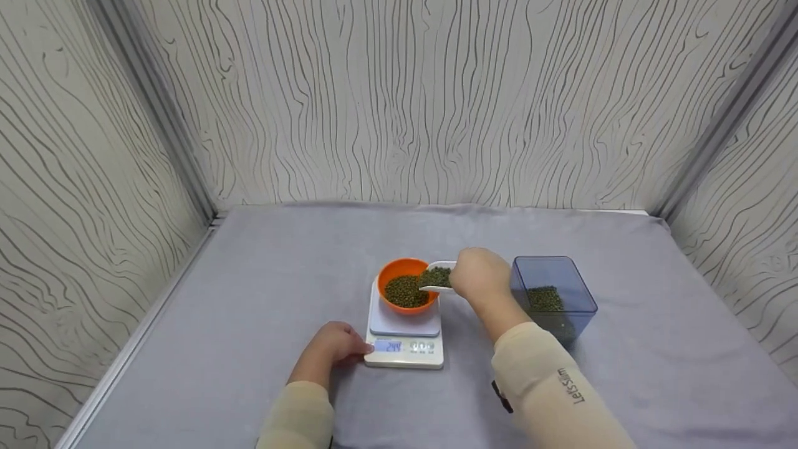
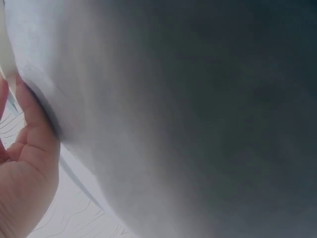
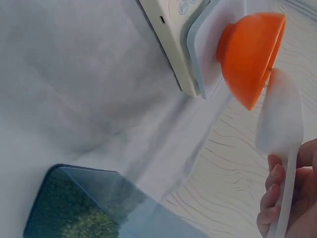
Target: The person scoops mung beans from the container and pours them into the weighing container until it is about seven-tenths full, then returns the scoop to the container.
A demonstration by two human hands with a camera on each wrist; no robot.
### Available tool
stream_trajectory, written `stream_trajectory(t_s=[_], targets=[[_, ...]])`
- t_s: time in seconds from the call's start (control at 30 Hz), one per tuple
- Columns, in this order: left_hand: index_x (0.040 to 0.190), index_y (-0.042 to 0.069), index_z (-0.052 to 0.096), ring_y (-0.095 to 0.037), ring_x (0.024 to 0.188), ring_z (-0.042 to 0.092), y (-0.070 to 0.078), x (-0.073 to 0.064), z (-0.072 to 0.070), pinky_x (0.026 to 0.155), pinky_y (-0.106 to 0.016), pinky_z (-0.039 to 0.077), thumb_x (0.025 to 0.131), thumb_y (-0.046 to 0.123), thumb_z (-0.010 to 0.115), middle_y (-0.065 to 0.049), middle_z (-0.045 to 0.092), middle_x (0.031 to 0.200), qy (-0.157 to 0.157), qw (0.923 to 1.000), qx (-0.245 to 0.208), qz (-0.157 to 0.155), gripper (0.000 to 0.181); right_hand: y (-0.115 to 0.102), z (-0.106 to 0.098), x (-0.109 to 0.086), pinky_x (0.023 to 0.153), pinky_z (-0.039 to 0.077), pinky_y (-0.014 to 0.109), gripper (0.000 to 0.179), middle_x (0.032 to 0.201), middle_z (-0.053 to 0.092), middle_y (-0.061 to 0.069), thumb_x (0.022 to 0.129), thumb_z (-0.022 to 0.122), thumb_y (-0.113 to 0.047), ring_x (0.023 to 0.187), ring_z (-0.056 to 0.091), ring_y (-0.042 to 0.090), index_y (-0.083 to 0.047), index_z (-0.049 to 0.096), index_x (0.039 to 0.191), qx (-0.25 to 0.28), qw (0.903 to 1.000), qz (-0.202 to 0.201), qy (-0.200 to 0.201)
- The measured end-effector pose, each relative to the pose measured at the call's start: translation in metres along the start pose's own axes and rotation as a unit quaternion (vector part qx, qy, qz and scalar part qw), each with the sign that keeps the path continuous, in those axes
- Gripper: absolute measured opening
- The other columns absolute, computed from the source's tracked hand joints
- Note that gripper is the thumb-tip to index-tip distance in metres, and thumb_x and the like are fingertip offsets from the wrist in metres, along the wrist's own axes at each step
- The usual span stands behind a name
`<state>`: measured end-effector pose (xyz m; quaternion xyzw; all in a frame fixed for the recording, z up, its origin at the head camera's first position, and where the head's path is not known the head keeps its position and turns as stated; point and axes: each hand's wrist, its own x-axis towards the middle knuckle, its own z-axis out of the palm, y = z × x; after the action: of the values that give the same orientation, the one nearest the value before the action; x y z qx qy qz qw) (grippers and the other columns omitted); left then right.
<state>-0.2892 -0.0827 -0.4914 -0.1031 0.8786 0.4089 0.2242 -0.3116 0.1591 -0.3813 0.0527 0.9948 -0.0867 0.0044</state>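
Note:
A white scoop (image 1: 441, 277) loaded with small green beans, which look like mung beans, is gripped by its handle in my right hand (image 1: 481, 274). Its tip overlaps the right rim of an orange bowl (image 3: 250, 54), which has more of the beans (image 1: 405, 292) inside. The bowl stands on the platform of a white kitchen scale (image 1: 408, 349) with a lit display. My left hand (image 1: 340, 342) pinches the scale's front left edge between thumb and finger; in the left wrist view the thumb (image 2: 32, 109) lies against that edge.
To the right of the scale stands a translucent blue square container (image 1: 576, 321), partly filled with the same beans. A grey cloth (image 1: 280, 268) covers the table. White wood-grain panels (image 1: 399, 106) rise behind and at both sides, with metal posts at the corners.

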Motion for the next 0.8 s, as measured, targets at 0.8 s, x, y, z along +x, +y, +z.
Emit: stream_trajectory(t_s=[0.8], targets=[[0.074,0.007,0.059,-0.015,0.064,0.050,-0.001,-0.002,0.000,0.057,-0.027,0.040,0.072,0.020,0.077,-0.001,0.057,0.067,-0.002,0.9998,-0.007,0.018,0.022,-0.024,0.004,-0.011,0.056,0.040,0.033,0.013,0.069,0.050,0.007,0.084,0.052,-0.011,0.067,0.045,0.021,-0.004,0.058,0.075,-0.273,0.8938,-0.262,0.241]])
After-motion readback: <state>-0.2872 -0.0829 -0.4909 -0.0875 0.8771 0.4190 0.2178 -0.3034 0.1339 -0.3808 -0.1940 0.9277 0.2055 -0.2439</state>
